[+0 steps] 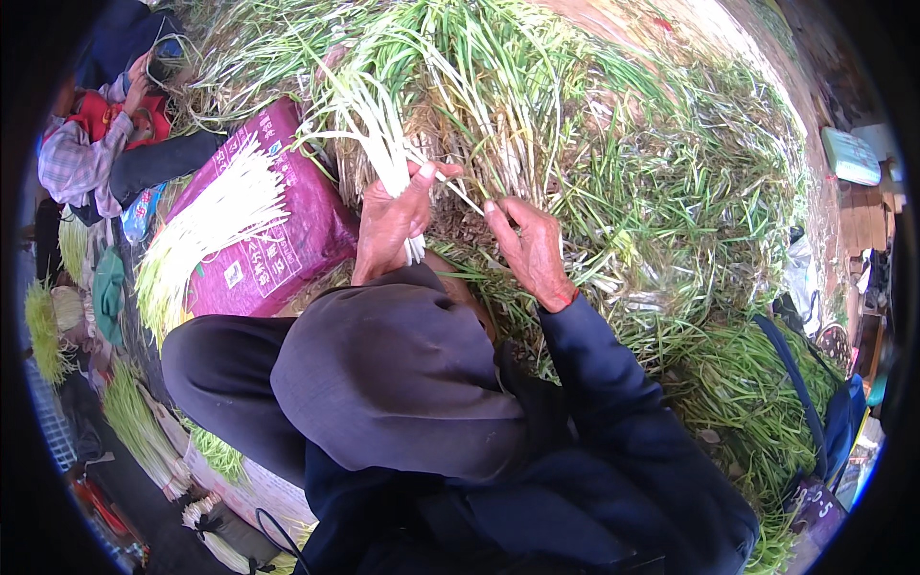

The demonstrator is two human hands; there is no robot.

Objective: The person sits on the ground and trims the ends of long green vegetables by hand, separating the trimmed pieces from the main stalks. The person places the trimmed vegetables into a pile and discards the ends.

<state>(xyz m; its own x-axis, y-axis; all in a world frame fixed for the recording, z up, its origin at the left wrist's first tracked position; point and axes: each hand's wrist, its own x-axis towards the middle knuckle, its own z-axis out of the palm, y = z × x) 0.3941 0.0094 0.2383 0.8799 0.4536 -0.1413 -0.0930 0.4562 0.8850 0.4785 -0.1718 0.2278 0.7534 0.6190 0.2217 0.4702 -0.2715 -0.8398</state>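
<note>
My left hand [394, 223] grips a bunch of peeled white stalks, probably young garlic or a similar allium [381, 147]. Its leafy ends fan upward and the cut-looking ends poke out below my fist. Between the two hands runs one thin pale stalk [463, 194], with its far end at my left thumb and forefinger. My right hand [528, 244] pinches the near end between thumb and forefinger. Just beyond both hands stands a heap of unpeeled stalks [507, 151] with brown, papery bases. To the left, a pile of clean white stalks [223, 198] lies on a purple printed sack [327, 215].
Loose green leaves and peelings [661, 208] cover the ground at right. A co-worker in a plaid sleeve [83, 158] sits at upper left. Tied bundles of stalks [147, 424] lie at lower left. My bent knee [395, 366] rises below my hands. A green-white package [852, 157] is at far right.
</note>
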